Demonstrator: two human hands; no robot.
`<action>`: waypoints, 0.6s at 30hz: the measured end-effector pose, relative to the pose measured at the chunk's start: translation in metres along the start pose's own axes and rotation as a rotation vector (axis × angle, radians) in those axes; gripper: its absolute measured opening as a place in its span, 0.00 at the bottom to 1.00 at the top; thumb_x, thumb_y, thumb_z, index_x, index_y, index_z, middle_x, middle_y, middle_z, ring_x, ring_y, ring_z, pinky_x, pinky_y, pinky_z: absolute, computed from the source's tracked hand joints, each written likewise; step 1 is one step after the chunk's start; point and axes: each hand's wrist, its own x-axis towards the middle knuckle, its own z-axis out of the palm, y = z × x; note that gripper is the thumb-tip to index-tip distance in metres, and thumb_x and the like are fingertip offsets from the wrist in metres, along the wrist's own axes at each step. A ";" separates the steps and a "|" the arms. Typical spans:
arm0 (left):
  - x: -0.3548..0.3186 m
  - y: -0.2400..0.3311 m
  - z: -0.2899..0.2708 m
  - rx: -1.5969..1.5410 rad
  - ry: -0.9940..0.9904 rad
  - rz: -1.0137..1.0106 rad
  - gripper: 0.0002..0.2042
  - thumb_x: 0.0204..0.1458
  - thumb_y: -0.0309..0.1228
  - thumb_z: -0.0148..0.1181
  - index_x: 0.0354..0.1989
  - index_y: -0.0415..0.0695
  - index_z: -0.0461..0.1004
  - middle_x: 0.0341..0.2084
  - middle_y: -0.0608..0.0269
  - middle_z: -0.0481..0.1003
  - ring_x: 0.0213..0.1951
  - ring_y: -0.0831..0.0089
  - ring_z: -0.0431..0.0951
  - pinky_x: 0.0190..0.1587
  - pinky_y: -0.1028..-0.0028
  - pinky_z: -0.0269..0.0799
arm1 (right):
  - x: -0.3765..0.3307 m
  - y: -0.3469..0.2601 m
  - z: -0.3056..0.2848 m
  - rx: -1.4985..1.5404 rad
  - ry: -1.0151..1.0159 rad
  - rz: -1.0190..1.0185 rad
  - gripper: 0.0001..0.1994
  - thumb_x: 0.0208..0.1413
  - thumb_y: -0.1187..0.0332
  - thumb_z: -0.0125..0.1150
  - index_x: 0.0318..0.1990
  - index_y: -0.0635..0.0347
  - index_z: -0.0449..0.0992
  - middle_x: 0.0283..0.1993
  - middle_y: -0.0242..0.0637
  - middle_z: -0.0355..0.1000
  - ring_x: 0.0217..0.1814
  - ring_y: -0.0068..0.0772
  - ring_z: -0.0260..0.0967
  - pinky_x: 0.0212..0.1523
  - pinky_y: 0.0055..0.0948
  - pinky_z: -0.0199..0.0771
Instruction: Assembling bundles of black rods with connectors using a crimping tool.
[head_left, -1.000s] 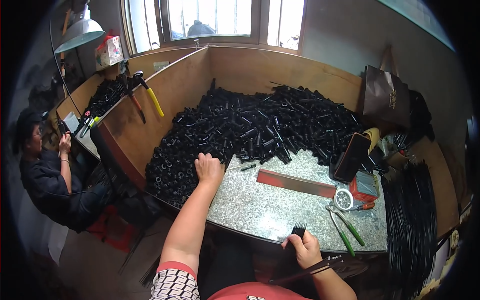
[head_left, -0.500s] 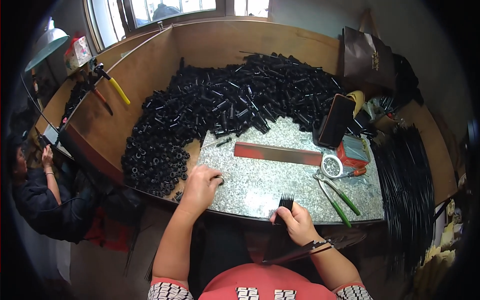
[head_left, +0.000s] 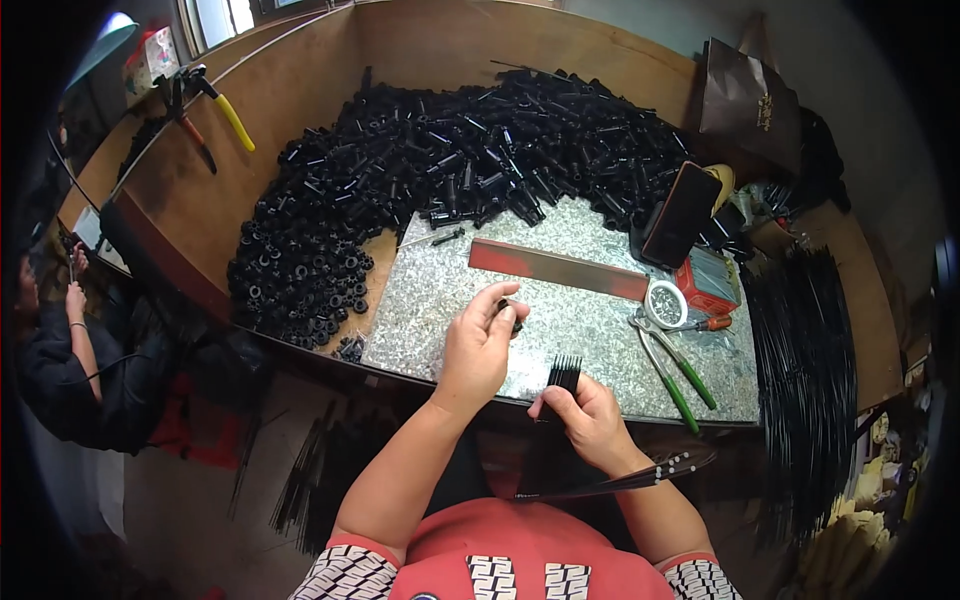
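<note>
My left fingers (head_left: 490, 297) pinch small round black piece (head_left: 513, 318) over speckled grey worktop (head_left: 430, 310). Right fingers (head_left: 563, 403) curl tight round thin black rods (head_left: 565, 372) at near edge. Round white dish (head_left: 683, 307) holds silvery bits (head_left: 663, 300).

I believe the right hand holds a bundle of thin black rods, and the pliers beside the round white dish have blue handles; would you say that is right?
Not quite: in the head view, the pliers beside the round white dish have green handles, not blue. The right hand does hold a bundle of thin black rods.
</note>
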 end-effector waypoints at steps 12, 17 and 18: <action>-0.002 0.005 0.017 0.019 -0.059 -0.074 0.11 0.60 0.26 0.51 0.49 0.39 0.72 0.35 0.64 0.77 0.39 0.81 0.75 0.40 0.79 0.72 | 0.000 -0.003 0.001 -0.009 -0.004 0.005 0.10 0.62 0.68 0.50 0.32 0.65 0.72 0.29 0.32 0.74 0.32 0.19 0.69 0.35 0.22 0.70; -0.002 0.003 0.004 -0.141 -0.127 -0.138 0.12 0.60 0.27 0.50 0.51 0.38 0.72 0.36 0.63 0.77 0.40 0.79 0.75 0.42 0.79 0.71 | -0.001 0.004 -0.001 0.026 -0.014 -0.012 0.10 0.63 0.68 0.50 0.34 0.66 0.72 0.31 0.33 0.75 0.33 0.20 0.70 0.37 0.21 0.70; -0.002 0.003 0.002 -0.240 -0.136 -0.178 0.13 0.60 0.26 0.50 0.52 0.38 0.72 0.37 0.62 0.77 0.40 0.78 0.75 0.42 0.78 0.71 | -0.001 0.005 -0.002 0.029 -0.013 -0.009 0.10 0.63 0.68 0.50 0.34 0.66 0.72 0.31 0.33 0.75 0.33 0.20 0.70 0.37 0.21 0.70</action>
